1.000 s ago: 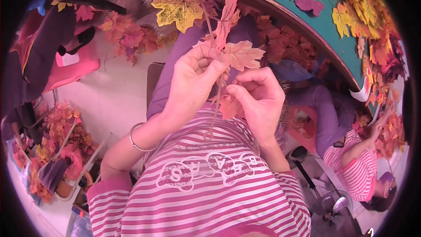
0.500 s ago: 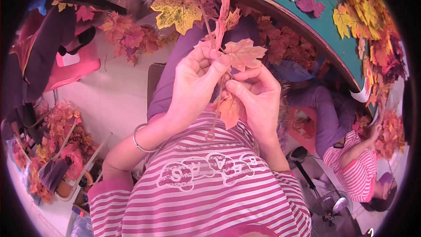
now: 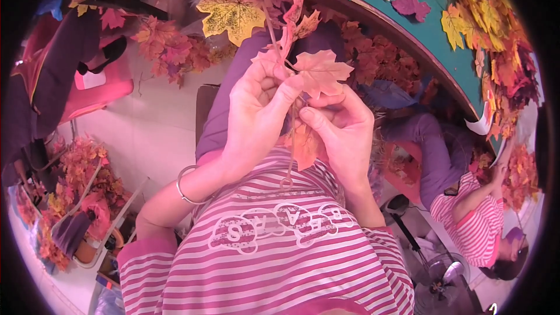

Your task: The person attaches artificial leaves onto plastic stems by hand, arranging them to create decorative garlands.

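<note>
Above my lap I hold an artificial maple leaf garland, its thin stem (image 3: 291, 160) hanging down to a small loop at the end. My left hand (image 3: 265, 102) is closed, thumb and fingers pinching the stem just below a pink leaf cluster. Close beside it, my right hand (image 3: 338, 125) is closed too, its thumb and forefinger pinched at the stem beneath a pink-orange leaf (image 3: 321, 72). An orange leaf (image 3: 305, 147) hangs below the right fingers. Higher on the garland are a yellow leaf (image 3: 232, 16) and a narrow folded pink leaf (image 3: 293, 14). My fingertips partly hide the joint.
A green table (image 3: 443, 46) with a dark rim curves across the front, heaped with leaves at right. Red leaf bunches (image 3: 166, 46) lie beyond my knees. A co-worker in a striped shirt (image 3: 466, 216) sits at right. A pink stool (image 3: 105, 96) stands left, a fan (image 3: 440, 277) lower right.
The garland and my left hand have shifted very slightly left, and the loop at the stem's end has swung a little to the right. Both hands keep their pinch.
</note>
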`<action>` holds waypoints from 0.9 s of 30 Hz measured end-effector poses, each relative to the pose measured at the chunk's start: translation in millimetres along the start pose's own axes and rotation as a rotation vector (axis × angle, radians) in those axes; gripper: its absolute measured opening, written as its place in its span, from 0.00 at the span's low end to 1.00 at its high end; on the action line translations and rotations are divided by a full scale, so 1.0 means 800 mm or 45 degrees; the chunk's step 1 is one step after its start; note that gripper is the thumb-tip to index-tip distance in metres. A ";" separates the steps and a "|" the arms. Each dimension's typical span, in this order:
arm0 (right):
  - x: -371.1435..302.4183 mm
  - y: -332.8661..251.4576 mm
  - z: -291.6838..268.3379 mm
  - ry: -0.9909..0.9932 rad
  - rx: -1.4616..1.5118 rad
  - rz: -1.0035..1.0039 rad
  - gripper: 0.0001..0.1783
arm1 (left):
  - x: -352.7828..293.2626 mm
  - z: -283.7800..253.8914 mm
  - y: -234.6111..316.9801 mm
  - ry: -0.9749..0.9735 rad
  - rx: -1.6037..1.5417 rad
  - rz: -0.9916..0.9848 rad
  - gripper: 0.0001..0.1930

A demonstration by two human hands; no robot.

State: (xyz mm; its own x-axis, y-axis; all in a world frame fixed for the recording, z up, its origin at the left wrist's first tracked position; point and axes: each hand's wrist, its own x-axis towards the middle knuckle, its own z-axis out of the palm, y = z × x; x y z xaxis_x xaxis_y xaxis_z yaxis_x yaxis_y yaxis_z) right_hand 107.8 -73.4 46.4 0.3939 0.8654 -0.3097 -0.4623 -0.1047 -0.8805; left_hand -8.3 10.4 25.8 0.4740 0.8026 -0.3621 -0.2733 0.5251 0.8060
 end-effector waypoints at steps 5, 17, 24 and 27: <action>0.001 -0.001 -0.001 -0.038 -0.031 -0.006 0.14 | -0.001 -0.001 0.002 -0.039 0.076 0.045 0.06; -0.001 0.000 -0.001 -0.023 -0.010 -0.038 0.16 | -0.007 -0.002 0.006 -0.127 -0.086 0.019 0.06; -0.002 0.005 -0.001 0.049 0.084 -0.063 0.14 | -0.005 0.000 0.003 -0.163 -0.062 0.066 0.05; -0.003 0.000 0.001 0.084 -0.008 -0.030 0.13 | -0.003 -0.004 0.003 -0.175 -0.005 0.072 0.04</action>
State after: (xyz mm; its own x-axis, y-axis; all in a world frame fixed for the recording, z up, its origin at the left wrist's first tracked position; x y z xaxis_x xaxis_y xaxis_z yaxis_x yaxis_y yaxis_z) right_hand 106.2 -75.3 47.1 0.4558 0.8337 -0.3117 -0.4474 -0.0881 -0.8900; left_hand -12.8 10.6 26.7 0.5682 0.7845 -0.2485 -0.3057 0.4816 0.8213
